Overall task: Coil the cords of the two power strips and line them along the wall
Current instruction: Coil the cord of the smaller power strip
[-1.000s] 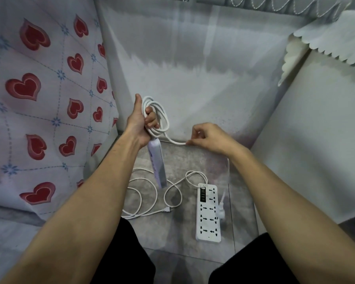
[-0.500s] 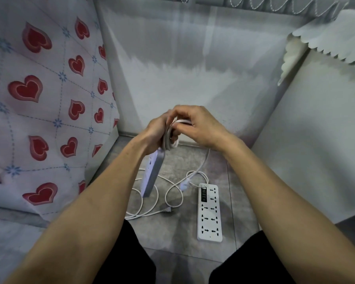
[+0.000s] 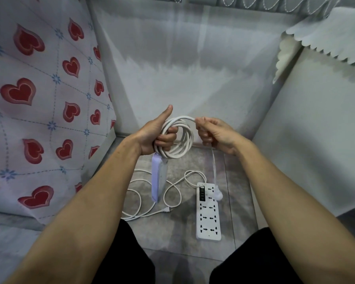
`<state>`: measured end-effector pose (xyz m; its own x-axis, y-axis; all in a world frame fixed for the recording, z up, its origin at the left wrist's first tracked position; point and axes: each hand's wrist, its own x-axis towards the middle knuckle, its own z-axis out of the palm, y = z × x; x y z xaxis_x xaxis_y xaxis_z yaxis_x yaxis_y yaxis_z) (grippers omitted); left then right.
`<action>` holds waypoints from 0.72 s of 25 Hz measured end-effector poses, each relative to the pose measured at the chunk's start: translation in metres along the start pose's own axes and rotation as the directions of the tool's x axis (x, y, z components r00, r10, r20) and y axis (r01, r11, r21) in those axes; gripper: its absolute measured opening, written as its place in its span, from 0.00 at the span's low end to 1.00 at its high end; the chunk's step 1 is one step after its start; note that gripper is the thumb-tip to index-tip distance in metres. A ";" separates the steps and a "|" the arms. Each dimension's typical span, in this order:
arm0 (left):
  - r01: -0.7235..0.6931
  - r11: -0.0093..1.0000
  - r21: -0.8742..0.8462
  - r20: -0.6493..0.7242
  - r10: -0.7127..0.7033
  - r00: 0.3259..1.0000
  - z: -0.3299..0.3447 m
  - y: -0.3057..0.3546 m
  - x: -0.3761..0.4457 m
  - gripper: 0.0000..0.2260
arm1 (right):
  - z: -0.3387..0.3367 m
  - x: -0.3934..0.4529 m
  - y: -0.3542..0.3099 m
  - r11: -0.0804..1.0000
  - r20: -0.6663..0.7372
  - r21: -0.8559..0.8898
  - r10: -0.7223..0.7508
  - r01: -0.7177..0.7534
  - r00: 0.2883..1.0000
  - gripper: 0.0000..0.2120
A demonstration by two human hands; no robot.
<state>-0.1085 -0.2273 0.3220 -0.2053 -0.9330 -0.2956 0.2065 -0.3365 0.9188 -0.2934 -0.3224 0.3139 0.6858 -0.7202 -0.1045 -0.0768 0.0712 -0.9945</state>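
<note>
In the middle of the frame the left hand (image 3: 152, 136) is closed around a bundle of round white cord loops (image 3: 178, 138), thumb raised and fingers curled through the ring, apparently so the turns already made cannot spring open. The long white power strip with a lilac edge (image 3: 159, 179) that belongs to this cord hangs straight down from the bottom of that fist, clear of the floor; held this way its weight seems to keep the coil taut and the strip out of the way of the winding.

To the right of the coil, the right hand (image 3: 211, 134) is pinched shut on the cord where it arcs over the top of the loops, feeding the next turn across. From under that hand a thin length of the same cord drops toward the lower centre, ending in a blurred white plug (image 3: 217, 194) dangling over the top end of the second strip. Little cord looks left to wind, so this coil is probably near finished.

The second, white multi-socket power strip (image 3: 208, 212) lies flat on the grey tiled floor (image 3: 172, 238) at lower centre, its thin white cord (image 3: 139, 193) sprawled in loose loops to its left, not yet coiled. The pale grey wall (image 3: 182, 78) fills the upper centre; neither strip is against it yet.
</note>
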 end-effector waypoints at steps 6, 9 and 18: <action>-0.095 0.989 -0.112 -0.033 0.092 0.995 0.004 0.001 -0.001 0.26 | -0.012 -0.002 0.024 0.997 -0.103 -0.046 0.061 -0.066 0.993 0.18; -0.145 0.958 -0.249 -0.084 0.128 0.988 0.001 0.002 -0.003 0.26 | -0.015 0.000 0.034 0.985 -0.171 -0.141 0.079 -0.103 0.982 0.20; -0.416 0.702 -0.578 -0.355 0.244 0.903 -0.014 0.007 0.000 0.26 | -0.016 -0.007 0.051 0.743 -0.126 -0.580 0.324 -0.334 0.938 0.23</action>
<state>-0.0935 -0.2315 0.3245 0.2042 -0.9695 -0.1358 0.7833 0.0786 0.6167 -0.3136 -0.3242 0.2636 0.5274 -0.7390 -0.4193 -0.7057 -0.1063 -0.7005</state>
